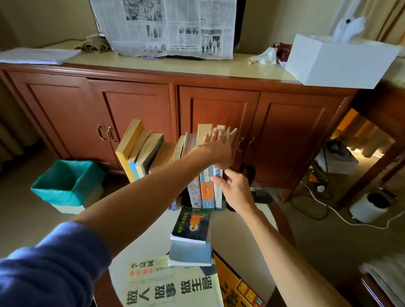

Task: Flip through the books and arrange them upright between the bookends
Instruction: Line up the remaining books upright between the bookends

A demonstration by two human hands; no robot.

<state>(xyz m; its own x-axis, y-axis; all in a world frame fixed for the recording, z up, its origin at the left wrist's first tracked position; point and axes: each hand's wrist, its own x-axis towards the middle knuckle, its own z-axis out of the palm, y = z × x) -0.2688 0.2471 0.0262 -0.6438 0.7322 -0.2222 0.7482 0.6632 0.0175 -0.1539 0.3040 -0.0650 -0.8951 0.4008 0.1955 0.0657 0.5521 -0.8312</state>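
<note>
Cabinet [148, 102] fills the 12 o'clock half, red-brown doors, newspaper [168, 22] draped over something on top, white box [337, 64] at 2 o'clock. Teal-lined bin [68, 182] on the floor at 9 o'clock.

Small table [244, 239] runs from 6 o'clock up to centre. At its far end the upright row [205, 176]: spines face the camera, long axes near vertical, standing straight at the right end. Left group [138, 151] of the same row leans off to 11 o'clock with a gap between it and the straight ones, so not yet squared. Right bookend [248, 172] is dark, just right of the last spine, mostly hidden; left bookend not visible.

Left hand [217, 148] reaches across from 8 o'clock, fingers straight, flat on the tops and right side of the straight books, pressing. Right hand [235, 186] sits lower at the row's right end, fingers loosely extended against the last spine and bookend; whether it pinches anything I cannot tell, reads as open touch.

Relation that matters: the row lies dead ahead at 12 from both hands, and the right hand is nearer the bookend.

Still flat on the table: dark-cover book [193, 223] on a grey book [192, 251], nearer a big yellow-white book [172, 291], orange book [237, 291] at 5 o'clock.
</note>
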